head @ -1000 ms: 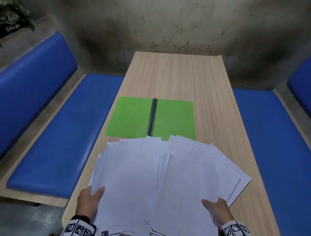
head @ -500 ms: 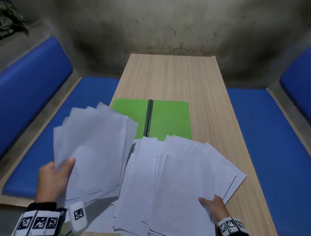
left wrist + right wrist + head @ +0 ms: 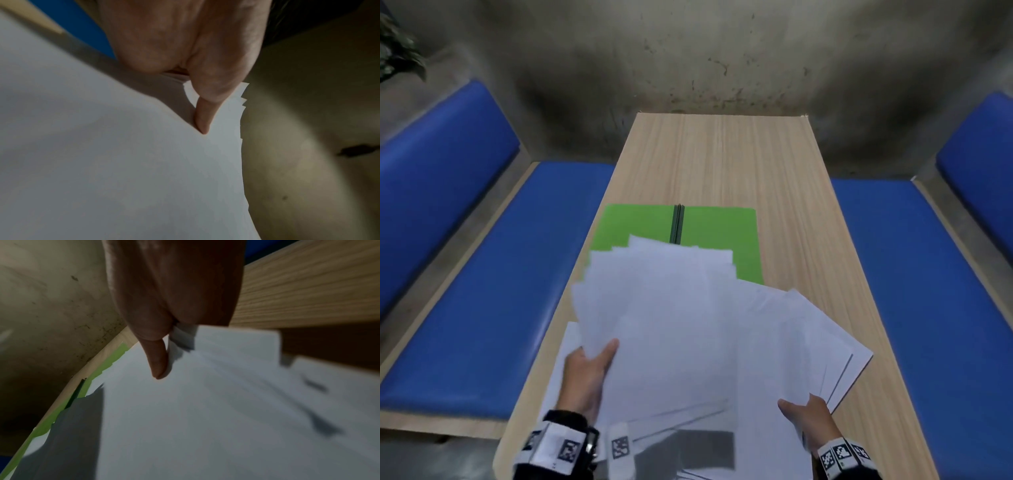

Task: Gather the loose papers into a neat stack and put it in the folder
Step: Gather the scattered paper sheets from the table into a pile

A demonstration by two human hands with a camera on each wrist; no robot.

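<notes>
My left hand (image 3: 590,368) pinches a fanned bunch of white papers (image 3: 654,308), thumb on top, and holds it raised over the other sheets. In the left wrist view the thumb (image 3: 203,120) presses on the papers (image 3: 123,162). My right hand (image 3: 806,416) grips the near right corner of a second spread of papers (image 3: 801,346) lying on the table. The right wrist view has the thumb (image 3: 159,363) on those papers (image 3: 205,418). An open green folder (image 3: 719,233) with a dark spine lies flat beyond the papers, its near part covered by them.
The long wooden table (image 3: 722,161) runs away from me to a stained concrete wall. Blue padded benches (image 3: 493,284) flank it on both sides. A plant (image 3: 397,54) shows at the top left.
My left hand lifted a bunch of papers out to the left, then swung it back right over the spread that my right hand holds. The right hand has hardly moved.
</notes>
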